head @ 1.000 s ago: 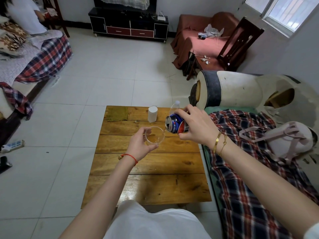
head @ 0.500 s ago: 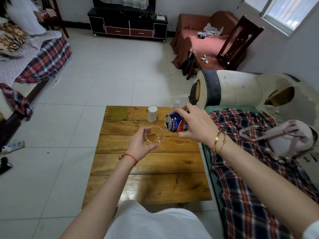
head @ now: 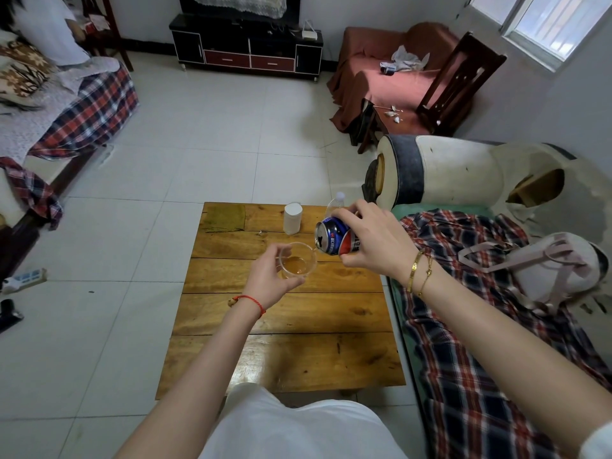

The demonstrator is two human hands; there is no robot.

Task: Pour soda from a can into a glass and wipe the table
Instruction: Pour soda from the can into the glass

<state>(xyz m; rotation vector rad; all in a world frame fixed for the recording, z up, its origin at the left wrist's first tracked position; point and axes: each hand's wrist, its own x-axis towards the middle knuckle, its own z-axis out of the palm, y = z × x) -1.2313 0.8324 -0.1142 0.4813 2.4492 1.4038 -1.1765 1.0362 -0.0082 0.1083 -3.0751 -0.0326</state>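
Observation:
My right hand grips a blue and red soda can, tipped on its side with its opening toward the left, just right of the glass's rim. My left hand holds a clear glass from its left side, fingers curled round it, above the wooden table. A little amber liquid lies in the bottom of the glass. An olive-green cloth lies flat at the table's far left corner.
A white cylinder and a clear plastic bottle, partly hidden by the can, stand at the table's far edge. A sofa with a plaid cloth and a pink bag borders the table's right side. Tiled floor lies to the left.
The can has risen slightly and tipped back a little from the glass. The left hand and glass stay where they were.

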